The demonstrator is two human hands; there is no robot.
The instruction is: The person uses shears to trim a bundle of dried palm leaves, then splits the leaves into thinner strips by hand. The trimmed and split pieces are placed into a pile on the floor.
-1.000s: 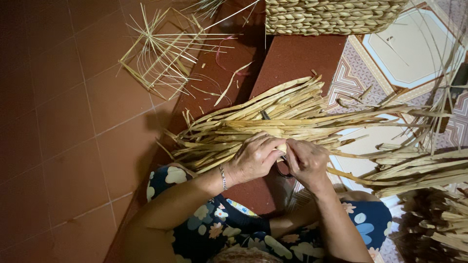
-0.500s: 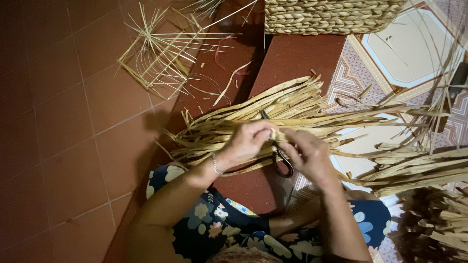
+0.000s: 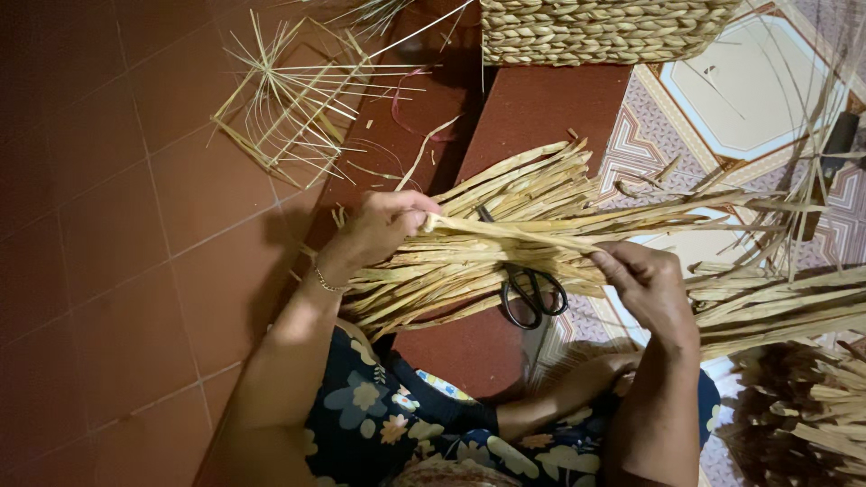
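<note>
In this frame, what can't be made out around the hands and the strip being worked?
Head view only:
- Scissors: blades hidden under the dried strips; only the black handles show.
- Left hand: fingertips curled around the held strip, so the grip is hidden.
- Right hand: palm faces away.
- Woven basket: cut off by the top edge.

Dry, matt, fibrous straw-coloured leaf strips at centre. Black scissors with glossy plastic handles. Coarse woven basket of plant fibre at top. Smooth red floor tiles at left; patterned glazed tiles at upper right. Floral cloth garment below.
</note>
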